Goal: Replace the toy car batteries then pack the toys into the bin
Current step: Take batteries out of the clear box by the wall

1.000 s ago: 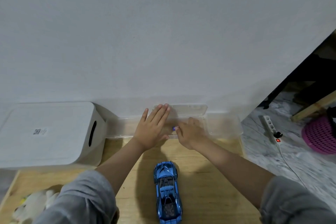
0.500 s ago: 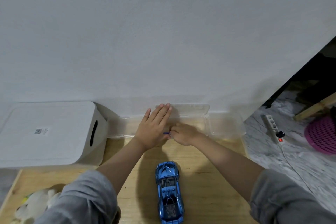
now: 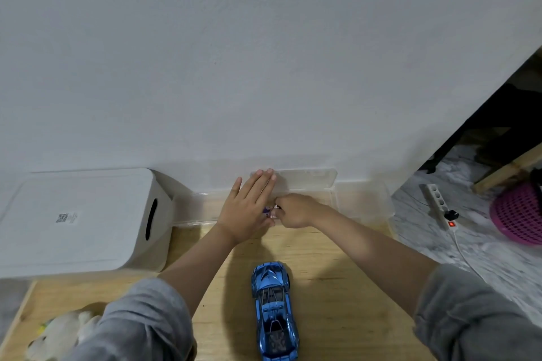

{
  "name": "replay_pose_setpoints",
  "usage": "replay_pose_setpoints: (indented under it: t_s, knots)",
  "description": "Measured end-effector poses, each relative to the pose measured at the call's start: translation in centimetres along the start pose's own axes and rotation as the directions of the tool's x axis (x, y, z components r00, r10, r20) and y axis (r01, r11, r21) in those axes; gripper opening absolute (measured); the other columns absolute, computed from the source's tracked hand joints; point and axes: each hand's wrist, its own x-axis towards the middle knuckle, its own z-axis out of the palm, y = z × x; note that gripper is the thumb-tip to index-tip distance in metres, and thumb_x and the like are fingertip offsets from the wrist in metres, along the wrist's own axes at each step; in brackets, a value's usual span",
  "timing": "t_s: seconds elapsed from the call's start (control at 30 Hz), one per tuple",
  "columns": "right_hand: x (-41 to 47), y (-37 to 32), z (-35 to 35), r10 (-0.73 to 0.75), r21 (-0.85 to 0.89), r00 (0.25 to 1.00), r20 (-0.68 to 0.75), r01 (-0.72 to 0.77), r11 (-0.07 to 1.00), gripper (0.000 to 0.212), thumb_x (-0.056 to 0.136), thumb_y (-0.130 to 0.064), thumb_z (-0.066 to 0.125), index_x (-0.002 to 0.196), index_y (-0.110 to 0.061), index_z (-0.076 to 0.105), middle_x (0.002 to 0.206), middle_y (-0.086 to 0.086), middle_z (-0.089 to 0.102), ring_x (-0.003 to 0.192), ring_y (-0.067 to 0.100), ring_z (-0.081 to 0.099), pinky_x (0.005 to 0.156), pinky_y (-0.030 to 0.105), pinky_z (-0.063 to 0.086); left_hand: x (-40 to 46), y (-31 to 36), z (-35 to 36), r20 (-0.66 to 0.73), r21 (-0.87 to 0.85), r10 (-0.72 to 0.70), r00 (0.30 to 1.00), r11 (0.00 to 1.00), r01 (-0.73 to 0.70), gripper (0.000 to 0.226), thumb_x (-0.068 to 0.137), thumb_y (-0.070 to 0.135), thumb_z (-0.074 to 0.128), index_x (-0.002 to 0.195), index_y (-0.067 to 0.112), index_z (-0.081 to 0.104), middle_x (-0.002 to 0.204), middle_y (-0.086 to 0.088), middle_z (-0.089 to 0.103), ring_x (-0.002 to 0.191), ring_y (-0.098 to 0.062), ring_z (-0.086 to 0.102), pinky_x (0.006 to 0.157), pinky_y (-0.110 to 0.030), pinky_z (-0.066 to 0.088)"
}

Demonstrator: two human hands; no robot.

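A shiny blue toy car [image 3: 274, 309] stands on the wooden table, nose pointing away from me. At the wall lies a clear plastic box [image 3: 359, 202] with its lid [image 3: 308, 177] leaning open. My left hand [image 3: 247, 208] lies flat with straight fingers against the box and its lid. My right hand [image 3: 293, 211] is curled beside it, pinching a small purple and white object [image 3: 271, 211] at the box; what the object is cannot be made out.
A white lidded bin [image 3: 76, 223] with a side handle slot stands at the left. A white plush toy [image 3: 55, 337] lies at the near left corner. On the floor to the right are a power strip [image 3: 437, 202] and a pink basket [image 3: 519, 217].
My right hand has shifted slightly left toward my left hand, and the small purple and white object now shows between its fingers. My left hand and the car have stayed put.
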Motion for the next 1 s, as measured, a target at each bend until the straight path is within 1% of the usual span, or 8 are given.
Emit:
replay_pose_setpoints:
  t_s: [0.2, 0.3, 0.47, 0.53, 0.67, 0.77, 0.87, 1.0]
  knots:
    - [-5.6, 2.0, 0.7, -0.001, -0.002, 0.956, -0.292, 0.001, 1.000, 0.028, 0.099, -0.034, 0.038, 0.105, -0.011, 0.053, 0.099, 0.006, 0.057, 0.087, 0.025, 0.054, 0.065, 0.033, 0.038, -0.2, 0.1, -0.2, -0.013, 0.009, 0.011, 1.000, 1.000, -0.011, 0.118, 0.051, 0.065, 0.078, 0.143, 0.008, 0.030, 0.147, -0.008, 0.042, 0.135, -0.023, 0.033, 0.100, -0.049, 0.042]
    - [-8.8, 3.6, 2.7, 0.013, -0.031, 0.958, -0.288, -0.022, 0.999, 0.027, 0.099, -0.036, 0.036, 0.102, -0.013, 0.051, 0.093, 0.002, 0.054, 0.077, 0.020, 0.049, 0.061, 0.031, 0.033, -0.2, 0.2, -0.1, -0.001, 0.018, 0.009, 1.000, 1.000, -0.009, 0.117, 0.053, 0.066, 0.077, 0.143, 0.008, 0.030, 0.147, -0.008, 0.042, 0.135, -0.024, 0.033, 0.100, -0.049, 0.042]
    - [-9.7, 5.9, 6.1, 0.173, -0.102, 0.966, -0.192, -0.194, 0.976, 0.030, 0.099, -0.035, 0.036, 0.111, -0.011, 0.050, 0.111, 0.007, 0.057, 0.096, 0.027, 0.056, 0.069, 0.032, 0.037, -0.3, 0.2, -0.4, 0.033, 0.028, -0.004, 0.999, 1.000, 0.003, 0.118, 0.056, 0.065, 0.077, 0.144, 0.007, 0.025, 0.149, -0.009, 0.039, 0.137, -0.025, 0.027, 0.102, -0.050, 0.039]
    - [-9.7, 6.0, 6.8, 0.206, -0.104, 0.954, -0.219, -0.233, 0.967, 0.030, 0.099, -0.033, 0.036, 0.115, -0.012, 0.049, 0.116, 0.006, 0.054, 0.098, 0.028, 0.057, 0.068, 0.032, 0.036, -0.3, 0.3, -0.5, 0.040, 0.034, -0.009, 0.999, 0.999, 0.008, 0.118, 0.057, 0.065, 0.076, 0.145, 0.007, 0.023, 0.150, -0.010, 0.037, 0.138, -0.025, 0.025, 0.103, -0.051, 0.038]
    - [-9.8, 5.4, 7.5, 0.207, -0.191, 0.927, -0.313, -0.275, 0.942, 0.031, 0.099, -0.032, 0.037, 0.122, -0.013, 0.044, 0.120, 0.005, 0.048, 0.093, 0.028, 0.060, 0.063, 0.029, 0.036, -0.3, 0.6, -0.7, 0.043, 0.040, -0.010, 0.999, 0.999, 0.009, 0.119, 0.055, 0.065, 0.077, 0.144, 0.007, 0.025, 0.149, -0.009, 0.039, 0.136, -0.027, 0.040, 0.102, -0.050, 0.040]
    - [-9.6, 5.0, 7.8, 0.225, -0.192, 0.899, -0.375, -0.313, 0.930, 0.034, 0.100, -0.035, 0.036, 0.124, -0.012, 0.043, 0.122, 0.007, 0.045, 0.089, 0.025, 0.060, 0.061, 0.030, 0.039, -0.3, 0.6, -0.7, 0.036, 0.038, -0.011, 0.999, 0.999, 0.010, 0.120, 0.054, 0.064, 0.079, 0.144, 0.007, 0.025, 0.148, -0.010, 0.040, 0.134, -0.027, 0.042, 0.101, -0.050, 0.041]
    - [-9.2, 4.9, 8.6, 0.271, -0.104, 0.850, -0.452, -0.353, 0.930, 0.041, 0.097, -0.035, 0.042, 0.130, -0.010, 0.040, 0.125, 0.011, 0.042, 0.097, 0.025, 0.056, 0.071, 0.031, 0.048, -0.3, 0.6, -0.7, 0.037, 0.038, -0.013, 0.999, 0.999, 0.011, 0.119, 0.054, 0.063, 0.079, 0.144, 0.007, 0.025, 0.148, -0.010, 0.040, 0.135, -0.028, 0.041, 0.101, -0.051, 0.040]
    - [-8.7, 5.0, 10.3, 0.192, -0.097, 0.758, -0.623, -0.318, 0.943, 0.044, 0.084, -0.033, 0.057, 0.119, -0.006, 0.053, 0.107, 0.015, 0.056, 0.089, 0.030, 0.058, 0.071, 0.037, 0.052, -0.4, 0.7, -0.6, 0.045, 0.034, -0.018, 0.999, 0.999, 0.016, 0.119, 0.056, 0.063, 0.078, 0.145, 0.008, 0.023, 0.150, -0.010, 0.038, 0.136, -0.028, 0.039, 0.102, -0.052, 0.038]
